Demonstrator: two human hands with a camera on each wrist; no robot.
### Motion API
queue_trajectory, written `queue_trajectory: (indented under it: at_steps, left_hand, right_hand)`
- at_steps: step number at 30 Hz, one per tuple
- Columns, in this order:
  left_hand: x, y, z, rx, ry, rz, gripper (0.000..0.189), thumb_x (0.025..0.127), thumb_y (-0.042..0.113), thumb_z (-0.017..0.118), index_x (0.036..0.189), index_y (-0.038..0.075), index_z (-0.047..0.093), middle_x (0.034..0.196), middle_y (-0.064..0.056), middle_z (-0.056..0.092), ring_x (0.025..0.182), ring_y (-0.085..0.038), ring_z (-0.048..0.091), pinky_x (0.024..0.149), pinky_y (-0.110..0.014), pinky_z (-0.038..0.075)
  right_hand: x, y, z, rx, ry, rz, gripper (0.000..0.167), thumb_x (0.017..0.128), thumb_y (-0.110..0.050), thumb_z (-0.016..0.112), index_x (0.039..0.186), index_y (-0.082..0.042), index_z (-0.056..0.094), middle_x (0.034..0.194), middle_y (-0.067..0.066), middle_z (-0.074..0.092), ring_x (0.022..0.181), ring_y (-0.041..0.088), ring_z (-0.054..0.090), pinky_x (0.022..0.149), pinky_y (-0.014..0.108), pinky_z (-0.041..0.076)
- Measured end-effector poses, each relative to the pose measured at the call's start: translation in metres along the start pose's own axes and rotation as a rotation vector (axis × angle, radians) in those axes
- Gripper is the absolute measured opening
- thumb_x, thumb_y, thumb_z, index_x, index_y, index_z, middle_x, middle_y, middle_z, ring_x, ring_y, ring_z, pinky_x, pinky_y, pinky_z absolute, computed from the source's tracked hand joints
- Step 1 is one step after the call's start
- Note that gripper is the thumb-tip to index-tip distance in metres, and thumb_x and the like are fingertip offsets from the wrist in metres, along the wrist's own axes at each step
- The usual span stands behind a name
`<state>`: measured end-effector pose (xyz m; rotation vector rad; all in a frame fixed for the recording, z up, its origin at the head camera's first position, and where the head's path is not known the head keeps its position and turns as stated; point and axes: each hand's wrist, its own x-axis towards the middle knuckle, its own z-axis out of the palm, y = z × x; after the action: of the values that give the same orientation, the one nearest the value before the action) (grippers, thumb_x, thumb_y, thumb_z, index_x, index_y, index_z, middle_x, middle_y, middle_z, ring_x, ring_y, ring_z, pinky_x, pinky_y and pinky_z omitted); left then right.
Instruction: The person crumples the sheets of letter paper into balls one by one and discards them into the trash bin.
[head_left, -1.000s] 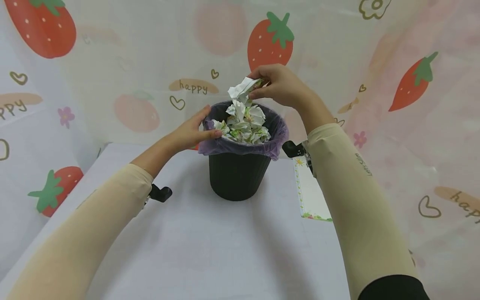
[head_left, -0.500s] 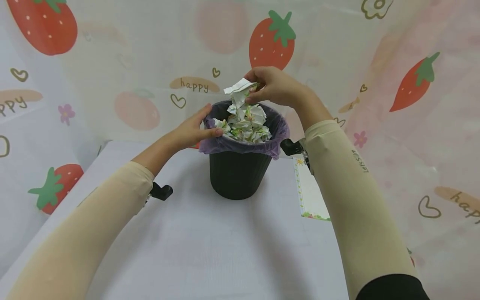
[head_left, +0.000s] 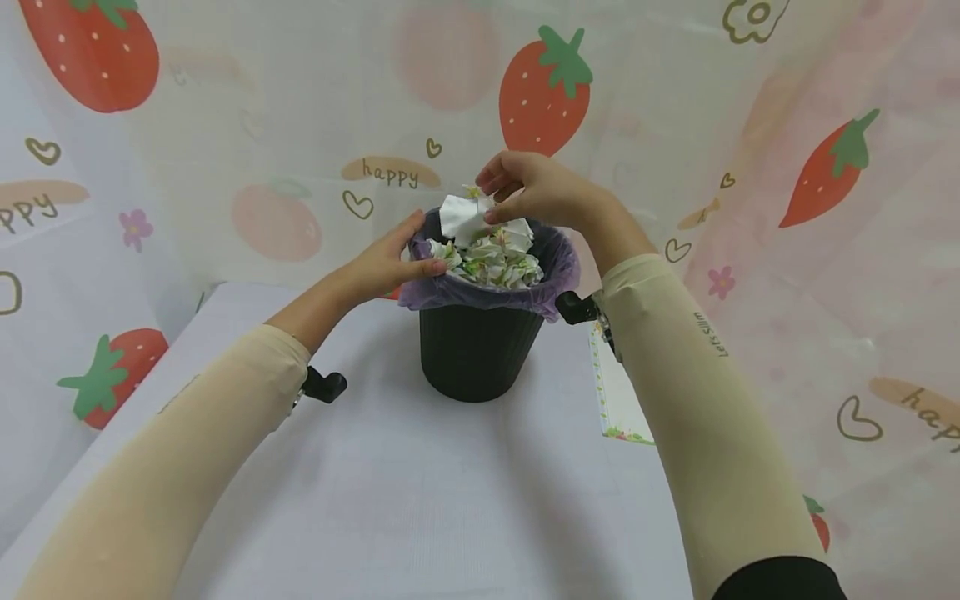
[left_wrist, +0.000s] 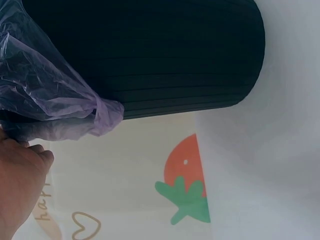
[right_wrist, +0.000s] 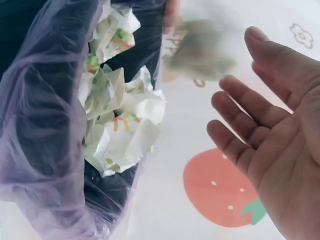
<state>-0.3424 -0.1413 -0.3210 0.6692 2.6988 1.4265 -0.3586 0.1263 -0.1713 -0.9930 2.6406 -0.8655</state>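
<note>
A black trash can (head_left: 476,354) stands upright, lined with a purple plastic bag (head_left: 558,279) folded over its rim. Crumpled white paper balls (head_left: 498,260) with coloured print fill it up to the rim. My left hand (head_left: 378,262) grips the left side of the bagged rim, thumb at the front; in the left wrist view only part of that hand (left_wrist: 22,185) shows. Over the can is my right hand (head_left: 543,190). In the right wrist view its fingers (right_wrist: 242,117) are spread, apart from a blurred crumpled paper ball (right_wrist: 202,52) in the air above the pile.
To the right of the can, a white sheet (head_left: 622,392) with a printed floral border lies on the white table (head_left: 420,500), partly hidden by my right forearm. A strawberry-patterned curtain (head_left: 300,100) hangs close behind the can.
My right hand has come down and slightly left over the can. It has let go of the crumpled paper ball, which has dropped towards the pile. My left hand stays on the rim.
</note>
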Motion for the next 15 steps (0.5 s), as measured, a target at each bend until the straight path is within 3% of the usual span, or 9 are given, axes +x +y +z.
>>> queue_trajectory:
  at_steps: [6, 15]
  left_hand:
    - [0.003, 0.0, 0.004, 0.007, -0.002, 0.005, 0.108, 0.092, 0.054, 0.072, 0.166, 0.012, 0.004, 0.173, -0.002, -0.001, 0.159, -0.02, 0.001, 0.129, -0.044, 0.006]
    - [0.005, 0.002, 0.006, 0.042, -0.006, 0.005, 0.107, 0.093, 0.052, 0.071, 0.166, 0.013, 0.002, 0.173, -0.003, -0.002, 0.159, -0.022, 0.0, 0.129, -0.044, 0.006]
  right_hand:
    - [-0.006, 0.004, 0.001, -0.061, 0.009, -0.016, 0.048, 0.094, -0.031, 0.077, 0.135, -0.016, 0.058, 0.132, -0.002, 0.061, 0.127, 0.019, 0.057, 0.105, 0.033, 0.05]
    - [-0.033, 0.011, -0.003, -0.092, 0.075, -0.058, 0.04, 0.099, -0.027, 0.069, 0.134, -0.009, 0.061, 0.133, 0.004, 0.062, 0.125, 0.019, 0.057, 0.109, 0.04, 0.047]
